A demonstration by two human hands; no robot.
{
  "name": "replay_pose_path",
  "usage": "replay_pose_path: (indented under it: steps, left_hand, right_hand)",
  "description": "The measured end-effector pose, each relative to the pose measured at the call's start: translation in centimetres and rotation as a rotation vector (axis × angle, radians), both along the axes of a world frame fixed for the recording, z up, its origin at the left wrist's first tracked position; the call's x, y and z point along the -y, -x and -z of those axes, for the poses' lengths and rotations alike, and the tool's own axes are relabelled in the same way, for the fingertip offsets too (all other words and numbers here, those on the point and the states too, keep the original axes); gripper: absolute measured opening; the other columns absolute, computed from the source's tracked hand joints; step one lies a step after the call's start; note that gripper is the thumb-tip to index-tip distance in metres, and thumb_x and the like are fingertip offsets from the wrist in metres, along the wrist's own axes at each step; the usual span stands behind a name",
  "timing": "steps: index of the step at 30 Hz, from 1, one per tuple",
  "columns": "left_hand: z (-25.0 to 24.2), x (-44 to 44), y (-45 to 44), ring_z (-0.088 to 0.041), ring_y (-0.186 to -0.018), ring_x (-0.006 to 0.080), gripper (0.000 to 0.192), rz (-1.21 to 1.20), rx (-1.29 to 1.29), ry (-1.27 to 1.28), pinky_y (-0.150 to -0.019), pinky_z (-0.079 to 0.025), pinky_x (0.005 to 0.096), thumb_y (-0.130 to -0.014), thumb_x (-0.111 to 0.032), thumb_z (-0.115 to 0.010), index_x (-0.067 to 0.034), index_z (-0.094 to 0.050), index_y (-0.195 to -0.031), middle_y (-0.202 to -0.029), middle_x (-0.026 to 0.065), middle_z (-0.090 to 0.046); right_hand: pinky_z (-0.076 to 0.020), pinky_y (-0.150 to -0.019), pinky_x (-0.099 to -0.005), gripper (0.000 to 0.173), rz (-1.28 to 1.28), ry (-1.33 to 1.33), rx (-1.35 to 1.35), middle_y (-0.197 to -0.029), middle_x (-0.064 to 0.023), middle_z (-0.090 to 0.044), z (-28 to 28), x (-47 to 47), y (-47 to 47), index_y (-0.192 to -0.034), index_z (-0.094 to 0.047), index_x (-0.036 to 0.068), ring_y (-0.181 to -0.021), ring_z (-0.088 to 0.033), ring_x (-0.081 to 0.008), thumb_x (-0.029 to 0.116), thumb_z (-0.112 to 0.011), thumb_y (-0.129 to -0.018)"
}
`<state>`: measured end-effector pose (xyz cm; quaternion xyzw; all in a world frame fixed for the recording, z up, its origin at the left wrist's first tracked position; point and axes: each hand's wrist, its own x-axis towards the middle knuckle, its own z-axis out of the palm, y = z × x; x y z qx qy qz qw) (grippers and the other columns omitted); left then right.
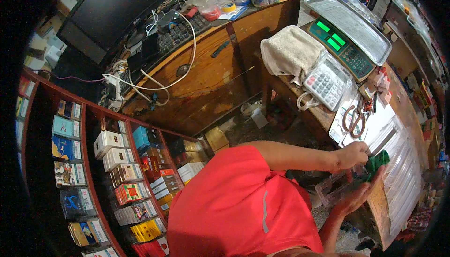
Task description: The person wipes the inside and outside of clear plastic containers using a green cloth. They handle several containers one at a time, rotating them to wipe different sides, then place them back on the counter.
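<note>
My left hand (351, 155) is curled beside a green, roughly cylindrical item (378, 164), just over the table's near edge. Its fingertips are turned away, so what they hold is hidden. Below it, my right hand (357, 197) cups the green item against its palm and fingers. Blurred clear plastic (332, 192) hangs between my hands and my red shirt (242, 204). Beyond my hands, long clear plastic sleeves (404, 176) lie stacked on the wooden table. Scissors with brown handles (358, 125) rest on white papers (383, 116).
A plastic-covered calculator (327, 83), beige towel (291, 49) and digital scale (342, 48) with a metal pan stand farther along the table. A wooden desk (211, 63) carries a monitor (119, 7), keyboard and loose cables. Shelves of small boxes (128, 176) stand behind me.
</note>
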<state>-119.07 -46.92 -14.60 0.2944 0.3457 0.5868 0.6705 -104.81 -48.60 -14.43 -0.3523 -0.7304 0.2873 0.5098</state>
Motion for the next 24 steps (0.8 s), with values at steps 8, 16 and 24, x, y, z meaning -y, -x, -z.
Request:
replay_pose_path:
  steps: [8,16,24]
  left_hand:
    - [0.6,0.5,-1.4,-0.065,-0.076,0.0202,0.076,0.058,-0.118,-0.121,-0.047,-0.057,0.0346,-0.081,-0.012,-0.06,-0.001,-0.027,-0.149,-0.094,0.0109,-0.06]
    - [0.7,2.4,-3.1,-0.066,-0.075,0.025,0.064,0.164,0.01,-0.012,-0.044,-0.058,0.0403,-0.078,-0.012,-0.058,0.0,-0.037,-0.138,-0.091,0.0133,-0.059]
    - [0.6,-0.6,0.6,-0.06,-0.068,0.0182,0.068,-0.146,-0.124,-0.072,-0.042,-0.054,0.0321,-0.079,-0.008,-0.059,0.004,-0.035,-0.141,-0.084,0.0087,-0.056]
  right_hand:
    - [-0.0185,-0.119,-0.046,0.073,0.046,0.142,-0.208,-0.159,-0.02,-0.026,-1.4,-0.2,0.2,-0.152,-0.028,-0.001,-0.146,-0.027,-0.0347,0.051,-0.033,-0.102]
    - [-0.0247,-0.116,-0.0433,0.064,0.064,-0.085,-0.088,-0.156,-0.0151,-0.034,-2.5,-10.0,-2.2,-0.151,-0.035,0.005,-0.142,-0.032,-0.0295,0.046,-0.038,-0.102]
    - [-0.0415,-0.099,-0.0347,0.063,-0.009,0.29,-0.116,-0.135,-0.0192,-0.048,1.4,-0.5,0.0,-0.149,-0.034,0.001,-0.115,-0.052,-0.0255,0.041,-0.042,-0.102]
